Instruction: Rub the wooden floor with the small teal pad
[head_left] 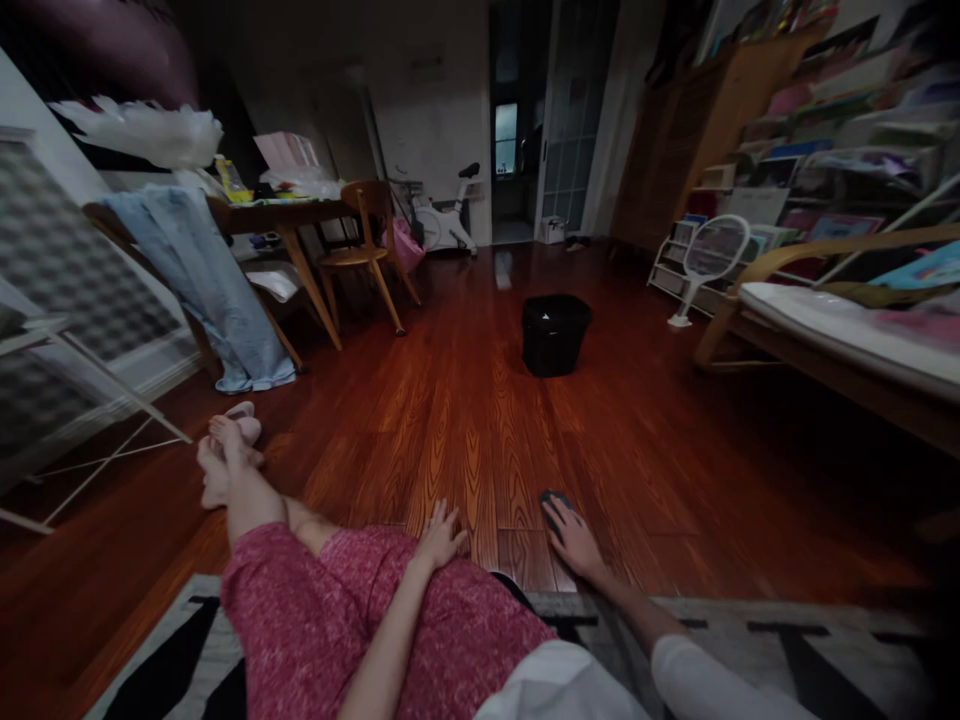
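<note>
My right hand rests over a dark computer mouse on the wooden floor, fingers lying along its top. The palm covers much of the mouse. My left hand lies on the dark pink shorts, its fingers apart and nothing in them. Just right of the shorts, the rim of a dark round thing shows; most of it is hidden. Farther forward on the floor stands a black bin.
A patterned rug lies under my legs. Ahead on the left are a wooden chair, a table and draped jeans. Pink slippers lie by my feet. On the right are a wooden daybed and a white fan-shaped stand.
</note>
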